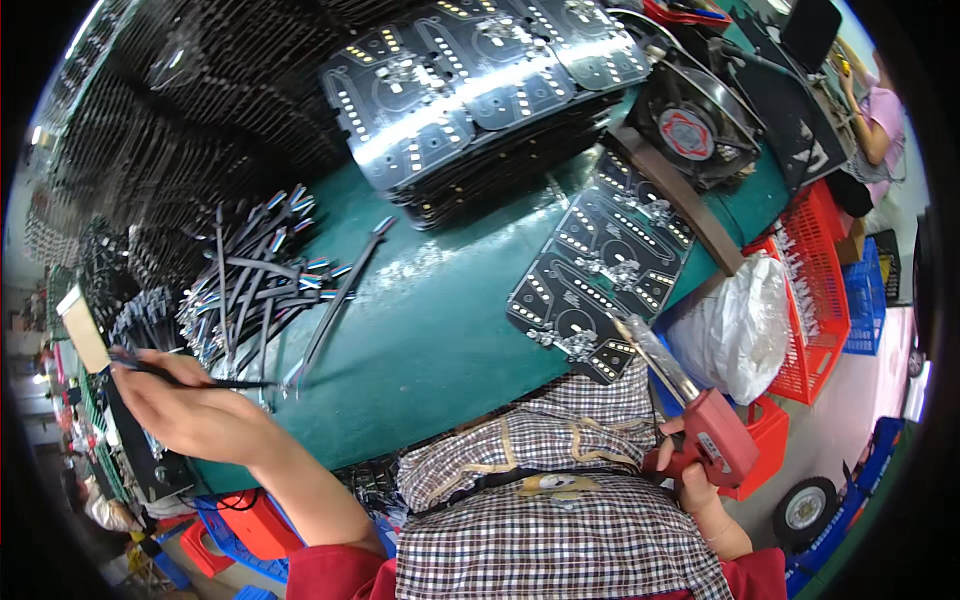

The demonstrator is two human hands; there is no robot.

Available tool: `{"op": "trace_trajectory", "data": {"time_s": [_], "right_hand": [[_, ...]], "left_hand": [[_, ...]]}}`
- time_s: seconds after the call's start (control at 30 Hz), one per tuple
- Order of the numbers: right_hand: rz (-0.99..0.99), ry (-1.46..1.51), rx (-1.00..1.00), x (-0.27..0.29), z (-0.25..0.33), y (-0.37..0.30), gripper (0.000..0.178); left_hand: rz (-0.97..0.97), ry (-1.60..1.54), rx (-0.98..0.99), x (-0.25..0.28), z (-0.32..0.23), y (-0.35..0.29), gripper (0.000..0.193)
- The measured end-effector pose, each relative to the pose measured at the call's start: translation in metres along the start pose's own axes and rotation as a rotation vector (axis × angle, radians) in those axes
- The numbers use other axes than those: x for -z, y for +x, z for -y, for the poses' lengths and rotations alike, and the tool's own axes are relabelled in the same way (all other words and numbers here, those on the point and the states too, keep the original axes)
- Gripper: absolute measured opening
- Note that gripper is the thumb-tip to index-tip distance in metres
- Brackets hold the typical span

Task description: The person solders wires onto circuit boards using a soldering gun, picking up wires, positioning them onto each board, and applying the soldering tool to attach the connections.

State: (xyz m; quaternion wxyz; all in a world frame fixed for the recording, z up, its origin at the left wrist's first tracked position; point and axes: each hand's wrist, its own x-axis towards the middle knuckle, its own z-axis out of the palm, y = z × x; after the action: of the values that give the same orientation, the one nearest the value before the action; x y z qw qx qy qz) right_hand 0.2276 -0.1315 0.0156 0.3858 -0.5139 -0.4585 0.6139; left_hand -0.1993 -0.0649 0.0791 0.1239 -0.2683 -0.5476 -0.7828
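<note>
Gripping the red soldering gun [717, 440] at the near right, the right fingers [696, 490] could scorch the desk's [430, 335] black circuit board [597, 243] if its tip dips, while left fingers [137, 392] pinch a slim black piece [240, 384].

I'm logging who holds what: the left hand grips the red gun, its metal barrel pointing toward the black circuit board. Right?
Wrong hand: the head view shows the right hand gripping the red gun. The rest stands.
</note>
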Motion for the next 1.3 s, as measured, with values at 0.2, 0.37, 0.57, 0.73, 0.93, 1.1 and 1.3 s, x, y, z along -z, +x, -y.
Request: {"op": "trace_trajectory", "data": {"time_s": [0.2,0.37,0.57,0.73,0.93,1.1,1.3], "right_hand": [[0.071,0.045,0.037,0.000,0.001,0.001,0.072],[0.009,0.051,0.017,0.003,0.000,-0.004,0.071],[0.087,0.025,0.018,0.004,0.004,-0.002,0.067],[0.112,0.072,-0.028,0.004,0.012,-0.002,0.077],[0.097,0.220,-0.145,0.006,0.008,0.000,0.084],[0.091,0.212,-0.184,0.004,0.012,0.006,0.081],[0.122,0.092,-0.179,0.006,0.004,0.006,0.076]], "left_hand": [[0.080,-0.039,-0.137,0.028,0.020,0.045,0.023],[0.770,0.453,-0.642,-0.020,-0.005,-0.058,0.028],[1.482,0.255,-0.481,-0.013,-0.026,-0.168,0.036],[1.449,0.347,-0.314,-0.007,-0.018,-0.189,0.035],[1.483,0.387,-0.251,-0.012,-0.021,-0.187,0.037],[1.503,0.407,-0.244,-0.013,-0.021,-0.188,0.039],[1.502,0.390,-0.224,-0.014,-0.019,-0.189,0.037]]}}
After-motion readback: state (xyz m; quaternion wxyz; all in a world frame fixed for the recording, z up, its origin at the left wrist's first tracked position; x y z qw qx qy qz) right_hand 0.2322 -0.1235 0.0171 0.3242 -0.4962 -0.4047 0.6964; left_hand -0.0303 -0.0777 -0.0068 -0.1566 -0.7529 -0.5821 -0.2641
